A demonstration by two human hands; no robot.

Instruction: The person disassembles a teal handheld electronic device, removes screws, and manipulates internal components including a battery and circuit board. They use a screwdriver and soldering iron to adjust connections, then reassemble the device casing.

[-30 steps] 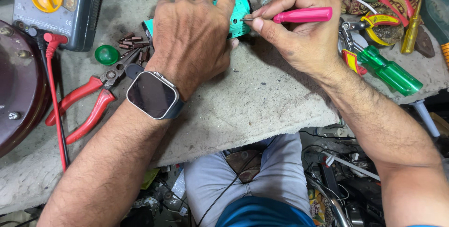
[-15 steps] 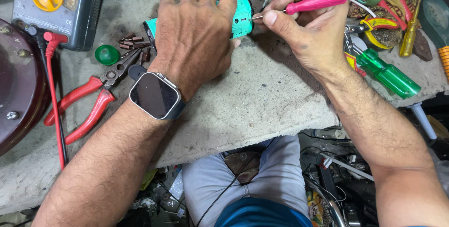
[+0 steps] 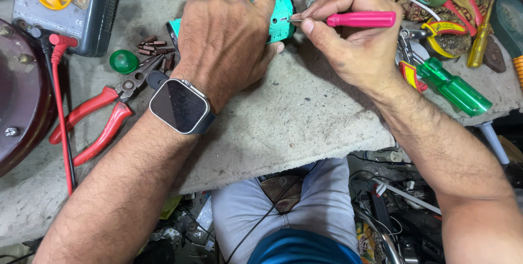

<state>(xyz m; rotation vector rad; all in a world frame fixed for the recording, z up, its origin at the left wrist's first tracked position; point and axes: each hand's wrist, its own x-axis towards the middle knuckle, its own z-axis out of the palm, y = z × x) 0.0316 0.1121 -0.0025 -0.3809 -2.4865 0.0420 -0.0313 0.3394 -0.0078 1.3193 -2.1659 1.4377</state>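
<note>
My left hand (image 3: 229, 41) lies palm down over a small teal plastic device (image 3: 281, 16) and pins it to the grey stone bench (image 3: 305, 117). A dark square watch (image 3: 180, 106) sits on that wrist. My right hand (image 3: 348, 46) grips a thin pink-handled screwdriver (image 3: 360, 19), held level, with its metal tip touching the right end of the teal device. Most of the device is hidden under my left hand.
Red-handled pliers (image 3: 95, 117) and several small screwdriver bits (image 3: 155, 49) lie at the left beside a green cap (image 3: 123, 61). A grey multimeter (image 3: 60, 2) with a red lead (image 3: 61, 106) stands at the back left. A green-handled screwdriver (image 3: 455, 87) and yellow tools lie at the right.
The pink screwdriver has swung from a tilted pose back to level, its tip still on the teal device. My left hand has stayed pressed on the device.
</note>
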